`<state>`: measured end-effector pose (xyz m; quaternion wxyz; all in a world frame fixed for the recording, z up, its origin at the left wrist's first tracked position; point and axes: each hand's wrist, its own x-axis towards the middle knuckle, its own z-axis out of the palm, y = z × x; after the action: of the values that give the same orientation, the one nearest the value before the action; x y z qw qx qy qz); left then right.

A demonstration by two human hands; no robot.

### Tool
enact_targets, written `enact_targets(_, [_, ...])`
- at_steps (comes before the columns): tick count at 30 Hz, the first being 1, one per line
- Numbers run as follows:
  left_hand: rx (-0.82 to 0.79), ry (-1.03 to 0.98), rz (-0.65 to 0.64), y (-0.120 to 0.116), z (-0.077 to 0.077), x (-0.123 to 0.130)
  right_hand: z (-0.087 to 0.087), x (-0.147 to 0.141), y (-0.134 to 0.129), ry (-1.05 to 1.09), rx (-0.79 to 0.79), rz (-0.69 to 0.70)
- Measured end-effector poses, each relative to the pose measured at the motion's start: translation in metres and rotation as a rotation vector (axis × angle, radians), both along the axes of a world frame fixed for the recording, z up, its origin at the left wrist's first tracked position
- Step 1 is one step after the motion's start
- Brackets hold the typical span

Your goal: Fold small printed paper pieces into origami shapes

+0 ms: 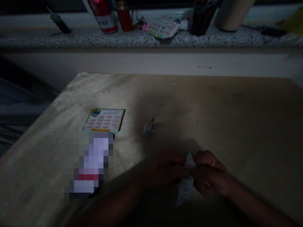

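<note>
- Grip: both hands closed in a pinch, left hand (169, 167) and right hand (210, 173) on one folded paper (185, 187), in the lower frame, right of centre.
- Key relation, as I read it remotely: paper sits between the hands, long axis steep, one point toward the upper right, the other toward the lower left. Pinch lies slightly above its middle. Neither hand is nearer; both touch it.
- Tabletop (224, 104): dim throughout; I lose its near part in shadow at the bottom of the frame.
- Left forearm (120, 195): cut off by the bottom edge.
- Pixelated object (91, 160), left of centre: blocked out, I cannot identify it.
- Small folded piece (149, 127), mid-frame: folds too dark to make out.
- Fingertips behind the paper: hidden; I cannot count them.
</note>
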<state>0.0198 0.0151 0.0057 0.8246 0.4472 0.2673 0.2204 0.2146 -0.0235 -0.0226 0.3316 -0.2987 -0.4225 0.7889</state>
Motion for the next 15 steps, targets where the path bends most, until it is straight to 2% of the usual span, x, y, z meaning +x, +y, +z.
enact_targets(2, [-0.028,-0.038,-0.039,0.001,0.001,-0.001,0.005,0.0,0.004,-0.002,0.087,0.041])
enact_targets(3, [-0.032,-0.063,-0.063,0.001,0.001,-0.002,0.007,0.001,0.005,-0.024,0.19,0.069])
enact_targets(6, [0.003,-0.05,-0.11,0.0,0.0,-0.005,0.011,0.002,0.009,-0.094,0.346,0.074])
enact_targets(11, [0.186,0.053,-0.163,0.001,-0.002,-0.009,0.008,0.003,0.006,-0.082,0.27,0.03])
enact_targets(15, [0.168,0.048,-0.207,0.004,0.002,-0.011,0.007,0.002,0.008,-0.042,0.219,0.106])
